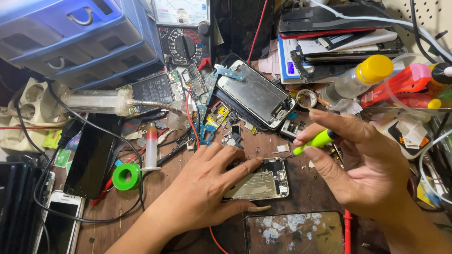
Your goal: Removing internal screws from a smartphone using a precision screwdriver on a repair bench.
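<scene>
My left hand (207, 188) lies flat on an opened phone body (263, 181) in the middle of the wooden bench, fingers spread over its left half and thumb under its lower edge. My right hand (362, 164) hovers to the right of it, pinching a small screwdriver with a yellow-green handle (316, 141) between thumb and fingers. The tool's tip points left toward the phone's upper right corner, just above the bench. Loose screws and small parts lie around the phone.
A removed phone screen (256, 94) and circuit boards (212, 110) lie behind. A multimeter (184, 37), blue drawer unit (75, 37), stacked phones (339, 33), a yellow-capped bottle (362, 77), syringes (150, 146), green tape roll (126, 176), cables and a cracked phone (294, 233) crowd the bench.
</scene>
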